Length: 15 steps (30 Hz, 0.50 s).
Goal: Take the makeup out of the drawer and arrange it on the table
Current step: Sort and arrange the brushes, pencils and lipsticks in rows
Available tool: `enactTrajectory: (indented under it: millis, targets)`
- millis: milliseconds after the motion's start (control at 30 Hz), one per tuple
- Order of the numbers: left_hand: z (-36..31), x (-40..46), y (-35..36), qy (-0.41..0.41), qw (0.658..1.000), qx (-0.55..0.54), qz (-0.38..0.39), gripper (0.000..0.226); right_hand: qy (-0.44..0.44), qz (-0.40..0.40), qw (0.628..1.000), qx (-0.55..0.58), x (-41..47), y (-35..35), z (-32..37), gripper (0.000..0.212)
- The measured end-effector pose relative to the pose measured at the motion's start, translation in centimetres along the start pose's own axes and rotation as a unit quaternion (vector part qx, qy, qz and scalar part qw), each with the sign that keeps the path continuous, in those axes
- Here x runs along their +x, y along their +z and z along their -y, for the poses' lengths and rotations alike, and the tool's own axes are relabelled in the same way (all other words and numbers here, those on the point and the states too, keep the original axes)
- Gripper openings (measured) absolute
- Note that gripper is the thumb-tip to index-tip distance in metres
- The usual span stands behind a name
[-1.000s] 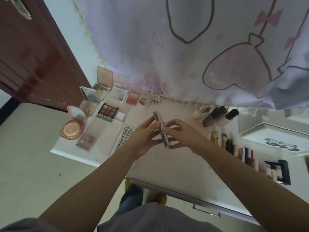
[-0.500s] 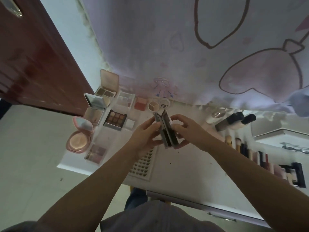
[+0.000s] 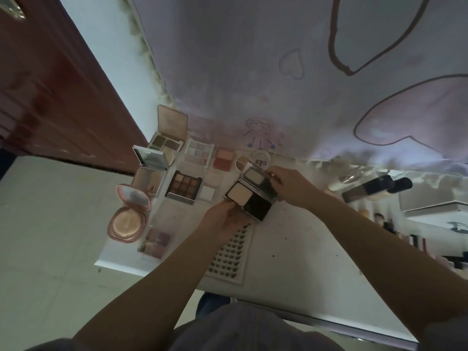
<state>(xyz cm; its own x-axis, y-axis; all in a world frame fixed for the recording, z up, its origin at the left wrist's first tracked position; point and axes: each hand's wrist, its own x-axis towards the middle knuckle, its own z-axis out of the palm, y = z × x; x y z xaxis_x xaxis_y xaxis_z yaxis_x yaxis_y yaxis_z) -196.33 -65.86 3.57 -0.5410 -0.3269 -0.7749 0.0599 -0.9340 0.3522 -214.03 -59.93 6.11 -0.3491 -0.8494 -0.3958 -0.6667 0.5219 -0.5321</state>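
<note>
The fingers [image 3: 229, 206] of the left hand [image 3: 222, 221] curl under the black compact [image 3: 250, 196]. The right hand [image 3: 291, 184] pinches its lid. It is wide open, above the counter [image 3: 291, 249], long side slanting toward the back left corner.

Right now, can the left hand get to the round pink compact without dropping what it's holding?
Probably not: the left hand grips the base of the open black compact. The path to the round pink compact looks free, but its fingers are occupied.
</note>
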Motion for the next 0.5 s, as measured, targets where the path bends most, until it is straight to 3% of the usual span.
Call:
enactTrajectory:
  millis: [200,500]
  targets:
    - [-1.9,0.7,0.5,-0.046,0.995,-0.039,-0.085,0.016,-0.035,-0.002,0.993,-0.113,2.7,1.0,0.5,0.030]
    - [-2.2,0.7,0.4,-0.033,0.984,-0.077,-0.159,0.016,-0.055,-0.027,0.996,-0.061,3.1,2.5,0.1,0.029]
